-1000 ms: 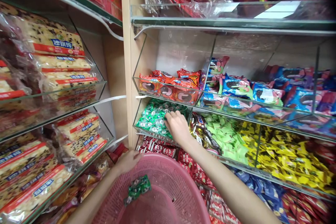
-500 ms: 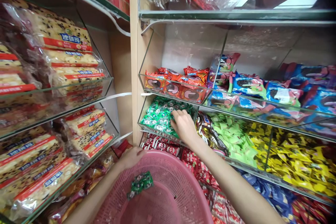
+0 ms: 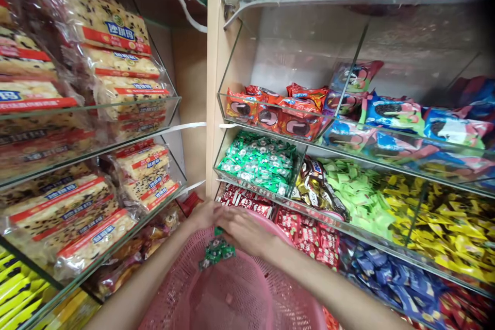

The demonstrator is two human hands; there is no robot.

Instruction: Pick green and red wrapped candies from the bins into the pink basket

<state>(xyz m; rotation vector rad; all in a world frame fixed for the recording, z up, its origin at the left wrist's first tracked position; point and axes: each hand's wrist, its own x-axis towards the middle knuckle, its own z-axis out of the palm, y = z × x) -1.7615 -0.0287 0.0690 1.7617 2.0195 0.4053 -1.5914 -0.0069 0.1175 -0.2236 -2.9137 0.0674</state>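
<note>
A left hand (image 3: 204, 215) holds the far rim of a round pink perforated plastic basket (image 3: 232, 291). Beside it, a right hand (image 3: 243, 229) hovers palm-down over small shiny green-wrapped candies (image 3: 217, 254) inside. Beyond, a clear-walled shelf bin (image 3: 253, 186) holds more green candies; yellow-wrapped sweets (image 3: 450, 224) lie farther right.
</note>
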